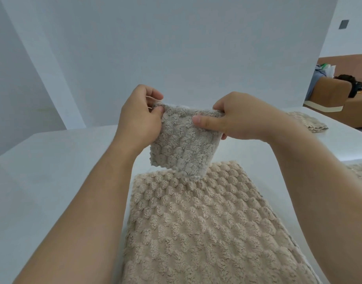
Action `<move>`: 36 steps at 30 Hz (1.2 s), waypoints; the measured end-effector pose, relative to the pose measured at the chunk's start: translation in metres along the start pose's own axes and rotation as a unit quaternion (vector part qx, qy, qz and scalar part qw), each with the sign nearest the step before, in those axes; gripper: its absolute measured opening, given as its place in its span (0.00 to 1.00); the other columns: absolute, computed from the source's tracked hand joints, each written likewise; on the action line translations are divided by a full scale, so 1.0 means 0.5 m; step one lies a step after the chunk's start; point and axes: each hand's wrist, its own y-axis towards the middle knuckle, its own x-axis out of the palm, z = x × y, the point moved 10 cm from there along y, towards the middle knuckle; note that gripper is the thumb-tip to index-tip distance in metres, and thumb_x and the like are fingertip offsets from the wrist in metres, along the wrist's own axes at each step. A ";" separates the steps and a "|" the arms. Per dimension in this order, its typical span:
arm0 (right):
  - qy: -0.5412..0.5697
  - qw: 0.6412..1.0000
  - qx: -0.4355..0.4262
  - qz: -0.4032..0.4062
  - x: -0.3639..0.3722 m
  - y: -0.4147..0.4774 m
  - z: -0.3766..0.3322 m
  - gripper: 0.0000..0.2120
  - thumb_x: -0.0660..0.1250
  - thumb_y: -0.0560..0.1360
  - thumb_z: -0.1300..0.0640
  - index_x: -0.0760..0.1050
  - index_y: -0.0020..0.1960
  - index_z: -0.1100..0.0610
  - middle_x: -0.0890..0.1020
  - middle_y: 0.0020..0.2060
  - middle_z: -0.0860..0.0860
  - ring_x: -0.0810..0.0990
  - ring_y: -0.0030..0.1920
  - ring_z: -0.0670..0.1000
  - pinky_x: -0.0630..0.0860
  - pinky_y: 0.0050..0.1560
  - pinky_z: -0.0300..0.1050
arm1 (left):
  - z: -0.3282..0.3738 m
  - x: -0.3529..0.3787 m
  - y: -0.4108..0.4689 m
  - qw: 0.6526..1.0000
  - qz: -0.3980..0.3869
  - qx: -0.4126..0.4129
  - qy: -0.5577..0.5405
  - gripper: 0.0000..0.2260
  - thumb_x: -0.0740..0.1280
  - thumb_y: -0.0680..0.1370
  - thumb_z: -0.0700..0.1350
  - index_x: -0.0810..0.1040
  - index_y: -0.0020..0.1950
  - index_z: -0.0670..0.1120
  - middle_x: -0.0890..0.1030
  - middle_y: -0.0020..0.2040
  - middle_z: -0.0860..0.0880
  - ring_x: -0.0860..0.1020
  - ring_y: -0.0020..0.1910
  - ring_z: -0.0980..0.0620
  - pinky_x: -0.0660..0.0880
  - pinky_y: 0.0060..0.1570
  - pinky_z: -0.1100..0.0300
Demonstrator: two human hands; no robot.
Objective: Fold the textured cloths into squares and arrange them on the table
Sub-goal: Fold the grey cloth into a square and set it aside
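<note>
Grey cloth [184,140], fluffy and bumpy in texture, hangs in the air above the middle of the table [53,171], held up by its top edge between two bare hands. Its lower corner droops down until it touches or nearly touches the far edge of a larger beige cloth [196,222] that lies spread flat on the table, near the person.

The left hand [138,121] comes in from the lower left with the forearm stretched forward and the wrist bent. Its grip is closed on the top left corner of the grey cloth, thumb in front and curled fingers behind. The right hand [237,119] reaches in from the lower right with the forearm raised. Its grip is also closed on the cloth, pinching the top right corner, with the thumb laid flat across the front and pointing left.

The table is white and smooth. Another beige cloth [307,121] lies folded at the far right of the table, and the edge of one more [360,171] shows at the right border.

Behind the table stands a plain white wall [176,48]. At the far right the room opens onto a brown sofa [339,99] with a few dark and light items piled on it, too small to make out.
</note>
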 end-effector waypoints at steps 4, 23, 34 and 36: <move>-0.018 1.000 -0.006 -0.006 -0.003 -0.001 0.004 0.30 0.66 0.74 0.31 0.71 0.35 0.59 0.83 0.29 0.50 0.78 0.28 0.45 0.68 0.31 0.42 | -0.003 0.017 -0.003 0.997 -0.080 -0.007 0.001 0.10 0.68 0.81 0.43 0.74 0.61 0.53 0.80 0.51 0.51 0.79 0.44 0.57 0.72 0.39 0.64; -0.054 0.998 0.003 -0.017 0.003 -0.006 0.003 0.29 0.66 0.75 0.32 0.66 0.34 0.57 0.74 0.29 0.52 0.72 0.29 0.47 0.64 0.31 0.44 | -0.025 0.053 -0.017 0.981 -0.167 -0.063 0.077 0.05 0.63 0.84 0.47 0.77 0.50 0.50 0.81 0.45 0.51 0.80 0.46 0.46 0.78 0.49 0.48; -0.033 0.998 -0.011 -0.054 0.027 -0.010 -0.014 0.31 0.59 0.75 0.29 0.63 0.34 0.57 0.66 0.27 0.49 0.65 0.27 0.50 0.63 0.30 0.43 | 0.057 0.034 -0.029 0.998 -0.012 0.062 0.017 0.05 0.60 0.85 0.49 0.69 0.61 0.56 0.76 0.44 0.58 0.75 0.38 0.68 0.68 0.36 0.74; -0.008 0.999 -0.011 -0.038 0.023 -0.005 -0.009 0.26 0.61 0.75 0.29 0.71 0.43 0.53 0.76 0.35 0.46 0.74 0.33 0.47 0.72 0.36 0.45 | 0.073 0.036 -0.035 0.995 -0.013 0.095 0.012 0.06 0.62 0.84 0.49 0.69 0.60 0.56 0.77 0.44 0.56 0.75 0.38 0.68 0.69 0.38 0.75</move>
